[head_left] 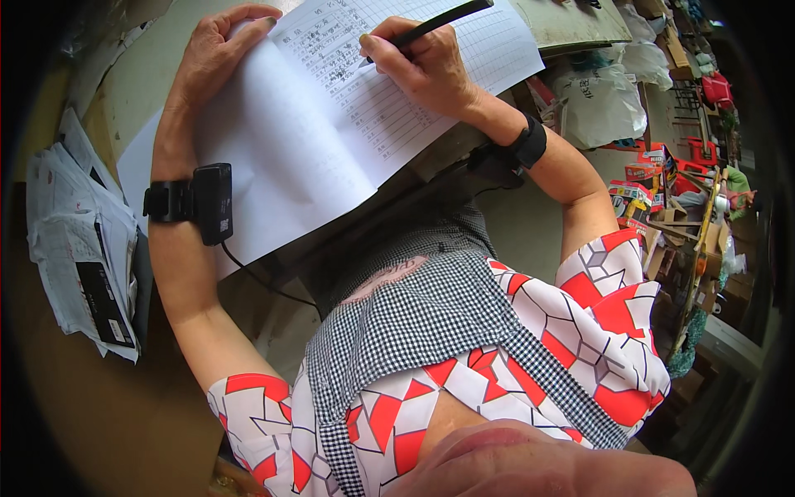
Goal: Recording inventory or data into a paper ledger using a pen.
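Atop the pale surface [137,93], I see the open ruled notebook [352,116], white, partly filled with dark handwriting [335,65]. The right hand [426,74] has fingers closed round a black pen [443,21]; the left hand [217,51] bends over the curled page [286,124] (pinched or not, I cannot tell). Rightward sits a white plastic bag [603,108], contents unclear.

Left hand [217,56] loosely curled, right hand [426,73] in a fingertip pinch, right arm [573,170] bent.
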{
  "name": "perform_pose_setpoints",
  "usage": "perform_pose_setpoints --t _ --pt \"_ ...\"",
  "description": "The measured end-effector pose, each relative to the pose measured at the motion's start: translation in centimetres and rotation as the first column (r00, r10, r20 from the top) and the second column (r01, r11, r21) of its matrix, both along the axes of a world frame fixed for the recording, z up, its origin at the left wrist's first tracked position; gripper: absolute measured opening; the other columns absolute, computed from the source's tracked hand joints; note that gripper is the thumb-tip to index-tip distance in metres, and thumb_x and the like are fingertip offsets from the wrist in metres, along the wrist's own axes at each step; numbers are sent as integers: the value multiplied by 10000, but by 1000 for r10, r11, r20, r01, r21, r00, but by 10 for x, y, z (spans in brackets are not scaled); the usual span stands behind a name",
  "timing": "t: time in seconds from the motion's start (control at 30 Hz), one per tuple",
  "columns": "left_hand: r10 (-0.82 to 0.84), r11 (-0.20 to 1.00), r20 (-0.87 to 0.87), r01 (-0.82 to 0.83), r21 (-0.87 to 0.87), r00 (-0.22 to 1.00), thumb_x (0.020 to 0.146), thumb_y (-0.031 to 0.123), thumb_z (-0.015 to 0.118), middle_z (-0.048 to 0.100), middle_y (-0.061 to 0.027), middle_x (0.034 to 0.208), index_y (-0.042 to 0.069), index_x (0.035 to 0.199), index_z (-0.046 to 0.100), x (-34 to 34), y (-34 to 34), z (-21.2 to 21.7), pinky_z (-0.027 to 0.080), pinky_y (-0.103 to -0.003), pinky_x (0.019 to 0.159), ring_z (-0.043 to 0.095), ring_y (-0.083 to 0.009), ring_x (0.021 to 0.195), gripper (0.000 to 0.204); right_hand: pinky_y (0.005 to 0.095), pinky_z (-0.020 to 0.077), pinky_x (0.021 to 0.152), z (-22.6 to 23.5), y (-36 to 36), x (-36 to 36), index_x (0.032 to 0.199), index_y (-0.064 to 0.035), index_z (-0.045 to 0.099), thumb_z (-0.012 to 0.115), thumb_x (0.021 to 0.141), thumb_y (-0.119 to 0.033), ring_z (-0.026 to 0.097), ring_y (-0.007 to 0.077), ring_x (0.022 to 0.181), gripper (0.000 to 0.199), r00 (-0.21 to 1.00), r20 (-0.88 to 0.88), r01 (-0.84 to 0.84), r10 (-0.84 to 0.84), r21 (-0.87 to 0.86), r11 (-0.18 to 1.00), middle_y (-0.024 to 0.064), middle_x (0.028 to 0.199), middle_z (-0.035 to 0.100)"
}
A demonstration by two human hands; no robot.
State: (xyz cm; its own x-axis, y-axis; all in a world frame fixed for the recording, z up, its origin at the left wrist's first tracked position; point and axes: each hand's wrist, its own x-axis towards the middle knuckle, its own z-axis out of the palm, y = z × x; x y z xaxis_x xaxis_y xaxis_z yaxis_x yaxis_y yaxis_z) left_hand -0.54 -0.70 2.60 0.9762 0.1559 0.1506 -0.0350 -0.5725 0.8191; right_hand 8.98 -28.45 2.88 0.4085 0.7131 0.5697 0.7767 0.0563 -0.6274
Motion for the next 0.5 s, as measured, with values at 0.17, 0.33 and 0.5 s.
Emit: perform_pose_setpoints --t 0.17,0.33,0.5 --pt "36 999 -5 -36 -8 999 890 282 609 715 -73 816 123 1109 699 -1 -3 -2 559 -245 566 644 -80 559 286 225 407 407 -5 3 0 792 -10 676 626 893 -153 515 85 430 182 1000 6 3 -3 80 997 25 532 584" --pt "44 999 -16 -44 -1 999 886 285 612 715 -69 818 131 1108 700 -1 -1 -2 562 -252 560 643 -82 553 284 225 412 407 -4 3 -1 795 -11 679 628 893 -151 520 90 432 178 1000 15 -4 3 87 996 31 542 595" --pt "45 999 -16 -45 6 999 893 296 600 716 -68 838 140 1111 700 -3 -2 0 568 -255 579 646 -82 566 286 226 418 411 -3 4 -1 801 -10 680 629 896 -153 529 89 439 179 1000 5 -11 11 91 996 36 551 604"
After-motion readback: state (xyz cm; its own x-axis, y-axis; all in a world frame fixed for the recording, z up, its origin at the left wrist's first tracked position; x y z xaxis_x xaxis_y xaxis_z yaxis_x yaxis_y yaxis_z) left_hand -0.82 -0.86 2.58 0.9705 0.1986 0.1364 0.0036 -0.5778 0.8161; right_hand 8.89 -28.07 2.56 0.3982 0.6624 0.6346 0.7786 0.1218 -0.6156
